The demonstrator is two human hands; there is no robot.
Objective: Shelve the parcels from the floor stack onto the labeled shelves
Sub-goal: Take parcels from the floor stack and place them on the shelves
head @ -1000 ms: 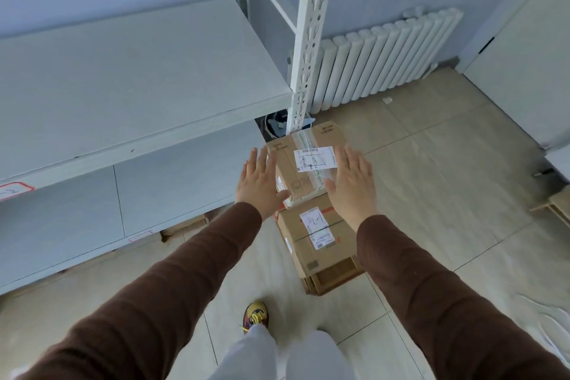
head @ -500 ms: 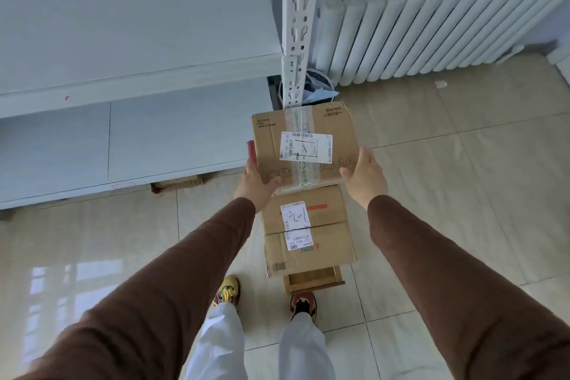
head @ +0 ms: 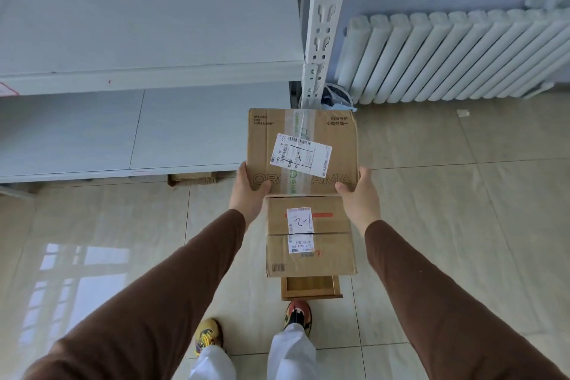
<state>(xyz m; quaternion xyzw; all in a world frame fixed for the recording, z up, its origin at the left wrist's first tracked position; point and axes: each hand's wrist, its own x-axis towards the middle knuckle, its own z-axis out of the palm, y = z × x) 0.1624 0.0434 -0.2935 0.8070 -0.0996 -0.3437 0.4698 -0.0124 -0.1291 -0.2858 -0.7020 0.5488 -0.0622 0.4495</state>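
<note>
Your left hand (head: 248,194) and right hand (head: 357,194) now clamp the top parcel (head: 302,151) at frame centre, lifted clear of the second parcel (head: 310,236) (labelled 1-2). Pickup done; the shelf (head: 148,79), upper left, awaits.

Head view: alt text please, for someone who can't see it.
Both hands, left hand and right hand, hold a taped cardboard box above another box stacked on the floor, beside white shelves and a radiator.

Long brown sleeves (head: 148,296) cover both arms to the wrists, above white trousers (head: 290,352) and multicoloured shoes (head: 297,313) patterned in yellow, red and black at six o'clock.
</note>
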